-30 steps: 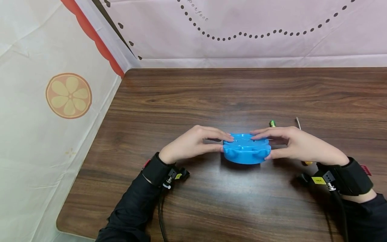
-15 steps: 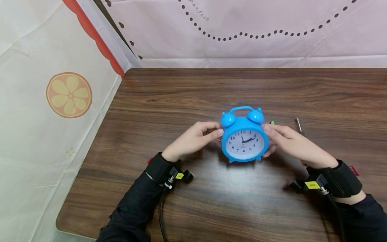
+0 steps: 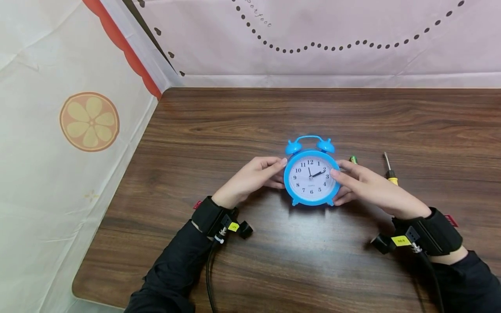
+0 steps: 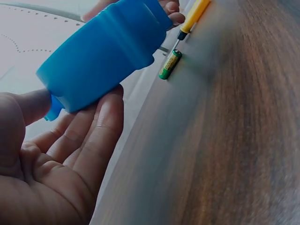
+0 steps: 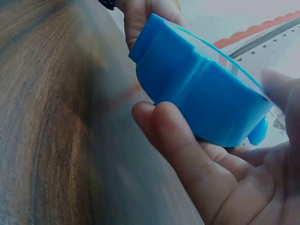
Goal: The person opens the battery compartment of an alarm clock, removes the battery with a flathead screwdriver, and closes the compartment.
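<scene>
**Alarm clock held upright between both hands**

I hold the blue alarm clock (image 3: 311, 171) standing upright on the wooden table (image 3: 242, 121), dial facing me. My left hand (image 3: 253, 178) grips its left side — thumb on the rim, fingers curled behind the case. My right hand (image 3: 365, 186) grips the right side the same way, thumb at the dial edge, fingers wrapped under and behind. Just beyond my right hand lie a green battery (image 3: 353, 159) and a yellow-handled screwdriver (image 3: 389, 169) — both flat on the table, near each other but apart.
</scene>
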Motion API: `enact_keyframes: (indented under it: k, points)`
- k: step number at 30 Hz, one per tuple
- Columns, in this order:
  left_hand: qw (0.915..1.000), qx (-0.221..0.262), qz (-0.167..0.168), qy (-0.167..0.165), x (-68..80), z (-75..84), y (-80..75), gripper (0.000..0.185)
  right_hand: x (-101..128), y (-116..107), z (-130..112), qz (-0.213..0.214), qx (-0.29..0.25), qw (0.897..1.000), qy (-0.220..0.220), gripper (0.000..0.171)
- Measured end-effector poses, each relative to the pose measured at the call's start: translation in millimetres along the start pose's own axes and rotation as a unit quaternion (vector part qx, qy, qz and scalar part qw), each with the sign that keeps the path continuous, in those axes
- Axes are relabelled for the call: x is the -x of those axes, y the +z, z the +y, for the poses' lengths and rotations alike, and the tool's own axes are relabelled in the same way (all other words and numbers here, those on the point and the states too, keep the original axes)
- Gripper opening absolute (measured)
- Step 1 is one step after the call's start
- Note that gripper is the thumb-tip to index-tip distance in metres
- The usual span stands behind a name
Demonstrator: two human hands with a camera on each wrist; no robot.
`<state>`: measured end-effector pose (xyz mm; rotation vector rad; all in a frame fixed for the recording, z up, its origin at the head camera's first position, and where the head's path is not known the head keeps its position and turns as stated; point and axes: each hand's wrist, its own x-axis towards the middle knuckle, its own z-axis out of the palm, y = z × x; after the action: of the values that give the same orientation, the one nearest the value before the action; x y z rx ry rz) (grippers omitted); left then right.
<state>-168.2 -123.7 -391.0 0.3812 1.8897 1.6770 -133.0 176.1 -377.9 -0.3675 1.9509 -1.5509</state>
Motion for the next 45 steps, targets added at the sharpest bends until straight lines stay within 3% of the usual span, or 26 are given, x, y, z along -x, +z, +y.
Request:
enact_keyframes:
  k: [8, 14, 22, 29, 34, 38, 45]
  points:
    - [0.9989, 0.004, 0.003, -0.047, -1.5, -3.4, 0.0, 0.040, -5, 2, 4, 0.005, 0.007, 0.999, 0.042, 0.074]
    - [0.9967, -0.061, 0.002, -0.053, -1.6, -3.7, 0.9, 0.044, -9, 5, 6, 0.019, 0.048, 0.997, 0.054, 0.070]
    - [0.9878, -0.150, 0.016, -0.040, 1.2, -6.3, 1.7, 0.046, -12, 8, 10, 0.026, 0.098, 0.994, 0.051, 0.070]
    - [0.9895, -0.137, 0.032, -0.035, 2.8, -8.1, 5.0, 0.047, -11, 14, 13, 0.026, 0.108, 0.993, 0.034, 0.063]
    - [0.9908, -0.122, 0.044, -0.041, 2.3, -8.8, 8.3, 0.047, -9, 15, 13, 0.029, 0.122, 0.992, 0.034, 0.068]
    - [0.9890, -0.130, 0.054, -0.046, 2.9, -8.7, 9.6, 0.049, -10, 17, 13, 0.032, 0.135, 0.990, 0.037, 0.070]
    - [0.9825, -0.169, 0.065, -0.046, 3.8, -8.3, 10.9, 0.051, -12, 20, 13, 0.052, 0.166, 0.984, 0.029, 0.057]
